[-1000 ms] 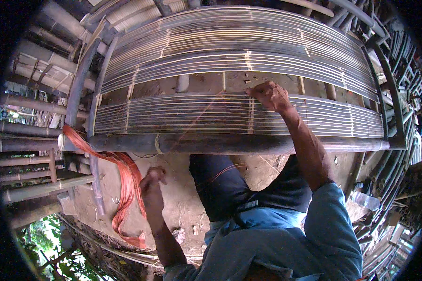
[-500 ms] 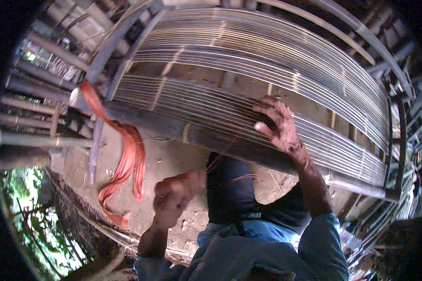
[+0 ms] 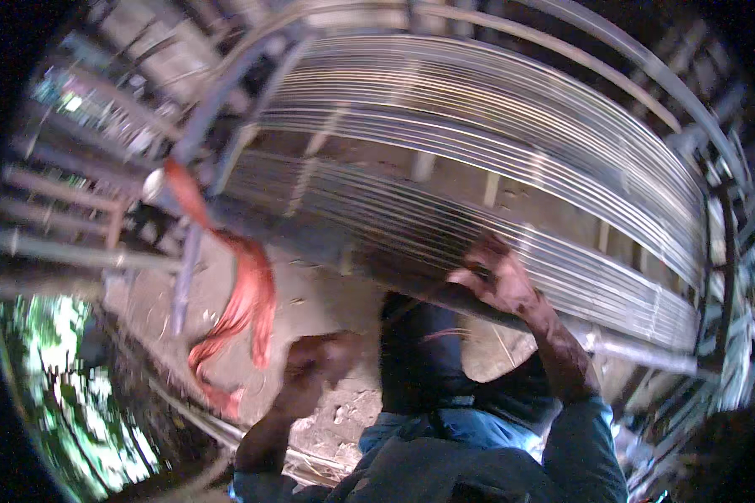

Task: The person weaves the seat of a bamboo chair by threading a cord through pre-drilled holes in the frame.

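Observation:
My right hand (image 3: 499,278) is over the near edge of a slatted bamboo frame (image 3: 478,126), fingers curled and thumb drawn in; what lies between them is too blurred to make out. Left of my dark-trousered thigh, my left hand (image 3: 319,362) is closed, apart from the slats. A thin red strand ran toward it in the earlier view, but blur nearly hides that now. A few thin red strands (image 3: 445,334) lie across my thigh. From the frame's left corner hangs a long bundle of red strands (image 3: 256,281), its lower end near the ground.
The frame's thick near rail (image 3: 310,239) runs in front of my knees. A bamboo post (image 3: 189,277) stands at the left corner, above bare ground (image 3: 226,289). Bamboo rails (image 3: 84,250) cross the left side. Greenery (image 3: 50,344) shows at lower left.
My right hand has drawn down from the slats to the near edge, its spread fingers curling in. My left hand is slightly lower. The whole view has shifted and blurred.

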### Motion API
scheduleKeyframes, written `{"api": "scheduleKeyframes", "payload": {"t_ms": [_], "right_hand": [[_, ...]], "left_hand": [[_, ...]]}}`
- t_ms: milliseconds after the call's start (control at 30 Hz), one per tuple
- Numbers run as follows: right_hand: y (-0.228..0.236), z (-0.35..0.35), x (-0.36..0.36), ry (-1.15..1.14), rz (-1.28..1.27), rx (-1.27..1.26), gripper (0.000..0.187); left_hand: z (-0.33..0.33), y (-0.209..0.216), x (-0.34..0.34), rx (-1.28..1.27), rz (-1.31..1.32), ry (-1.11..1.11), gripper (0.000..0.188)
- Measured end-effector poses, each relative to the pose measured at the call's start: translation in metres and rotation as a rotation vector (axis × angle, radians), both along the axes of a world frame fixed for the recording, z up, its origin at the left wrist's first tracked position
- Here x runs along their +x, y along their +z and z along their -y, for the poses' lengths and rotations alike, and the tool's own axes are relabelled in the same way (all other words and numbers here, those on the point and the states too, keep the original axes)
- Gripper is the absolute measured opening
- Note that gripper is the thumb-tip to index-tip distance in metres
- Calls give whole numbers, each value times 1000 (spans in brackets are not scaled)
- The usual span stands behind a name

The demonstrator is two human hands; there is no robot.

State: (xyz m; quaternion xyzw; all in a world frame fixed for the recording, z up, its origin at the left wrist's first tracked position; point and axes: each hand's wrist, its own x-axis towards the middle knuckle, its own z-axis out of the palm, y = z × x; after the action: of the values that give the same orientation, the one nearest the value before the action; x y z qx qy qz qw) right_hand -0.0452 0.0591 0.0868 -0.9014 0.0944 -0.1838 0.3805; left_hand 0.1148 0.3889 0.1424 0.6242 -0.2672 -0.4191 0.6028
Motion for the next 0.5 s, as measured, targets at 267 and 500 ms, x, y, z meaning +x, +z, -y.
{"api": "scheduleKeyframes", "payload": {"t_ms": [267, 500], "right_hand": [[11, 71, -125, -447, 70, -236, 28], [-18, 78, -239, -720, 53, -292, 25]], "left_hand": [[26, 24, 11, 399, 1597, 302, 40], [127, -15, -67, -21, 1205, 260, 24]]}}
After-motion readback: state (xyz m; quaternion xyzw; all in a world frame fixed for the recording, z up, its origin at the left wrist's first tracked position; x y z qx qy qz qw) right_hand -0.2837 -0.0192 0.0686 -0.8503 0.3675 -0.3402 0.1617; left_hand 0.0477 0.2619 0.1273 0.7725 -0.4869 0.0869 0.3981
